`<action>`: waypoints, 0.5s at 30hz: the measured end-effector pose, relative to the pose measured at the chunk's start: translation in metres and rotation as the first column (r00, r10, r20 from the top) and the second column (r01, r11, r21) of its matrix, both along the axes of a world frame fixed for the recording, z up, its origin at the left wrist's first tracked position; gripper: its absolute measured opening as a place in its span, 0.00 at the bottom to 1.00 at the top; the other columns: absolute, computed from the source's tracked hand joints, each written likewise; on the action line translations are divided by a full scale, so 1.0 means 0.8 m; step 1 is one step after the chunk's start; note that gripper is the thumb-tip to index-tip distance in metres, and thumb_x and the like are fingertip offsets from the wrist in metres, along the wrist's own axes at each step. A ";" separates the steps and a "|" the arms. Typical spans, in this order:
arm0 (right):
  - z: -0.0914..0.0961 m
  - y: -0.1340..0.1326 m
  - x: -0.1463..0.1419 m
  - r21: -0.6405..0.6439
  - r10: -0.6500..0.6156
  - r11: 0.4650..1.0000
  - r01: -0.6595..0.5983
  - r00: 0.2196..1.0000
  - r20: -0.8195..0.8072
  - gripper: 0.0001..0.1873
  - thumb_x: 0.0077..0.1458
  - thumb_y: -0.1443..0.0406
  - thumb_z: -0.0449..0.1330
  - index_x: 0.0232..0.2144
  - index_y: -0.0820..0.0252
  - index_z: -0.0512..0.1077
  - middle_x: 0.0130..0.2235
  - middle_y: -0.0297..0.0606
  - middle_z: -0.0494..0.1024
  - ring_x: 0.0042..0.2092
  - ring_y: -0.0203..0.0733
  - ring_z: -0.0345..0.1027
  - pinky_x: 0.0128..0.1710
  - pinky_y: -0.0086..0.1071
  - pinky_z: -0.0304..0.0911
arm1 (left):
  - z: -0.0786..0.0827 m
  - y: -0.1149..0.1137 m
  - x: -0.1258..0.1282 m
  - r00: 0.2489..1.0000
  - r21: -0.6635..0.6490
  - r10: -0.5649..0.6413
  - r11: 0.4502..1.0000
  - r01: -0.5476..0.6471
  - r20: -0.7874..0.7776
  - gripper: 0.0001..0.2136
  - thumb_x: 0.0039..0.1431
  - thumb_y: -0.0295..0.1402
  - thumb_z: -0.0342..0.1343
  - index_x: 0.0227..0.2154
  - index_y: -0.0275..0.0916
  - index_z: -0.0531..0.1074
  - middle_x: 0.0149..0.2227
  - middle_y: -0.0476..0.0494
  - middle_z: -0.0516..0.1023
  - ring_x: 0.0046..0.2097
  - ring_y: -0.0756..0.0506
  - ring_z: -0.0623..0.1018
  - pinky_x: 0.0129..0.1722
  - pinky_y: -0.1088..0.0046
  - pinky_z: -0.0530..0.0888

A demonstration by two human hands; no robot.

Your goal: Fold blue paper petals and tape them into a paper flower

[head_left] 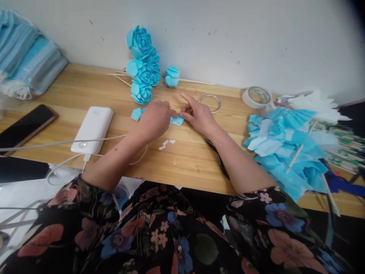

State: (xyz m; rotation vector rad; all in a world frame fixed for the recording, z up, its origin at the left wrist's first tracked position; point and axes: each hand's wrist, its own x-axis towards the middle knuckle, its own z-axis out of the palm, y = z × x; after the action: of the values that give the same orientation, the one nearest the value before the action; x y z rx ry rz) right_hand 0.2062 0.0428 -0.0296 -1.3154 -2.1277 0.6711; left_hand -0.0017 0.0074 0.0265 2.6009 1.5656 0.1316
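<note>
A small light-blue petal-shaped piece [178, 121] is at the wooden table's middle, between my two hands. My left hand [158, 120] is closed, its fingertips pinching the left edge of this piece. At the right edge, the thumb of my right hand [199, 117] presses on it with fingers curled, while the index finger points up and away. Another blue petal piece [137, 113] lies just left of my left hand, partly covered by it. Several white paper scraps [163, 145] lie in front of the hands.
Blue flowers on sticks [142, 72] and a single flower [172, 76] lie along the wall. A thin tape ring [210, 102] and a tape roll [256, 97] are behind right. Crumpled blue material [288, 148] is piled right. A power bank [92, 129] and phone [27, 127] are left.
</note>
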 end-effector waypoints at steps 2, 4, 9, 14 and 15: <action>0.001 0.000 0.000 -0.005 0.004 1.000 -0.004 1.000 0.000 0.38 0.62 0.63 0.65 0.73 0.51 0.65 0.45 0.37 0.87 0.43 0.49 0.80 0.48 0.43 0.71 | -0.002 0.004 0.000 0.999 0.001 -0.006 1.000 0.006 -0.042 0.23 0.67 0.22 0.47 0.51 0.42 0.86 0.42 0.36 0.81 0.47 0.37 0.80 0.45 0.62 0.71; 0.001 -0.001 -0.001 -0.005 0.009 1.000 -0.009 1.000 -0.006 0.38 0.63 0.63 0.65 0.73 0.50 0.65 0.44 0.36 0.87 0.43 0.49 0.80 0.48 0.43 0.71 | -0.003 0.007 -0.001 0.996 0.010 -0.016 1.000 0.017 -0.088 0.23 0.68 0.23 0.46 0.49 0.42 0.87 0.43 0.37 0.82 0.48 0.38 0.80 0.45 0.63 0.72; -0.002 0.002 -0.001 -0.033 -0.006 0.999 0.005 0.999 -0.040 0.38 0.61 0.64 0.65 0.72 0.51 0.65 0.44 0.36 0.87 0.42 0.47 0.79 0.48 0.43 0.72 | -0.007 0.012 -0.001 0.989 0.002 -0.026 1.000 0.027 -0.144 0.24 0.69 0.23 0.45 0.50 0.43 0.87 0.44 0.38 0.82 0.48 0.39 0.80 0.46 0.63 0.72; -0.005 0.007 -0.001 -0.077 -0.034 0.997 0.025 0.992 -0.118 0.39 0.60 0.63 0.66 0.72 0.51 0.65 0.44 0.35 0.88 0.40 0.44 0.78 0.48 0.42 0.73 | -0.010 0.018 -0.002 0.993 -0.020 -0.037 0.999 0.035 -0.113 0.24 0.66 0.21 0.48 0.49 0.44 0.88 0.41 0.38 0.82 0.46 0.39 0.80 0.46 0.64 0.72; -0.005 0.007 -0.001 -0.081 -0.036 0.996 0.026 0.991 -0.126 0.39 0.60 0.63 0.66 0.72 0.51 0.66 0.43 0.35 0.88 0.40 0.44 0.78 0.48 0.42 0.73 | -0.011 0.020 -0.003 0.995 -0.017 -0.035 0.999 0.033 -0.092 0.23 0.66 0.21 0.48 0.48 0.43 0.88 0.40 0.38 0.82 0.45 0.39 0.80 0.45 0.64 0.72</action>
State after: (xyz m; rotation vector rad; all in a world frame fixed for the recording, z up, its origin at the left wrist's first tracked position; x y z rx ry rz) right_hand 0.2057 0.0483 -0.0338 -1.3080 -1.9931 0.8123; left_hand -0.0037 0.0231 0.0181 2.6556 1.5429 -0.0030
